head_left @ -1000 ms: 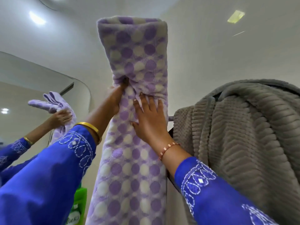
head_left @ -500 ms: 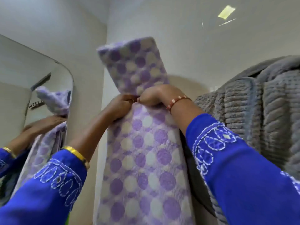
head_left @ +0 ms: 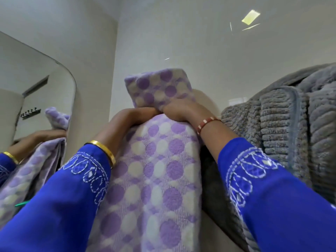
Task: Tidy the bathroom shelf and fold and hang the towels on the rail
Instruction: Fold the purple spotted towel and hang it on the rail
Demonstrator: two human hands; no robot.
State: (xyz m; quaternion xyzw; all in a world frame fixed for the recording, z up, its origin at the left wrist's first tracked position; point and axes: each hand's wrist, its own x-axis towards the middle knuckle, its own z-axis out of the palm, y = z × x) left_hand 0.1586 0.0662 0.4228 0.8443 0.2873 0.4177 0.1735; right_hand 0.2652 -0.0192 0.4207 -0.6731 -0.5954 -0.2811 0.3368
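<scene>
1. A mirror (head_left: 36,91) with a rounded upper corner is mounted on the left wall.
2. A dark row of hooks (head_left: 30,112) is reflected in the mirror.
3. A pale wall (head_left: 181,42) fills the background, and an inner corner is formed where it meets the left wall.
4. A bright rectangular ceiling light (head_left: 251,16) is seen at the upper right, with thin streaks of glare just below it.
</scene>
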